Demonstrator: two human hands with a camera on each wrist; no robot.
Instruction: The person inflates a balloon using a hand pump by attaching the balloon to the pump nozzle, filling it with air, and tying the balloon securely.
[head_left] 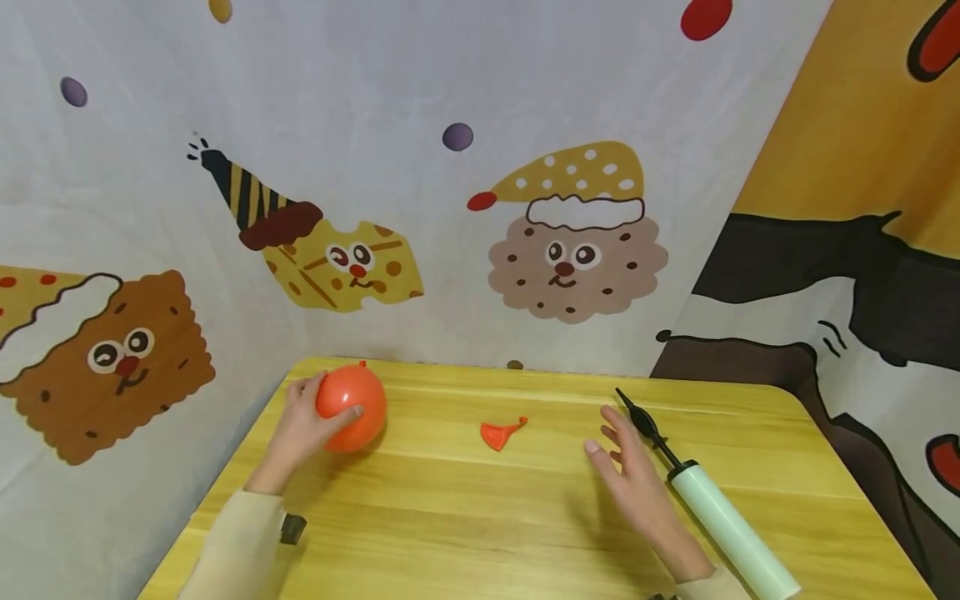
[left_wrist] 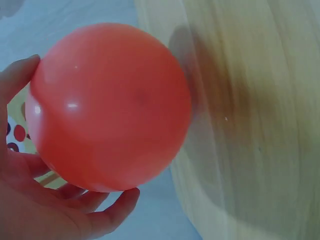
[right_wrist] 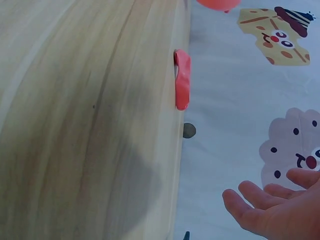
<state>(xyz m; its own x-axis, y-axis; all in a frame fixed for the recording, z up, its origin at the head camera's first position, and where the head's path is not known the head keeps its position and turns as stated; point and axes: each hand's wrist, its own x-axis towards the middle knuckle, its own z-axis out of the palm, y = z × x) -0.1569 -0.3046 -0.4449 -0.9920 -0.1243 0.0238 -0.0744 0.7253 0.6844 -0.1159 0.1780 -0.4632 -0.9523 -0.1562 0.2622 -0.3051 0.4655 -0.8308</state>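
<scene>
"Can anything be read on the printed backdrop (head_left: 390, 92), at twelve o'clock in the head view?"

"No letters or numbers; even the short black strokes (head_left: 834, 335) at three o'clock are only drawn lines."

"And the pump (head_left: 735, 529), at four o'clock?"

"No label or brand can be read on it."

"The inflated balloon (head_left: 351, 408), at eight o'clock?"

"No legible writing there, in the head view or the left wrist view."

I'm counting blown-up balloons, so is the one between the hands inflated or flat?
Flat: the small balloon lies limp on the table, unlike the round one.
</scene>
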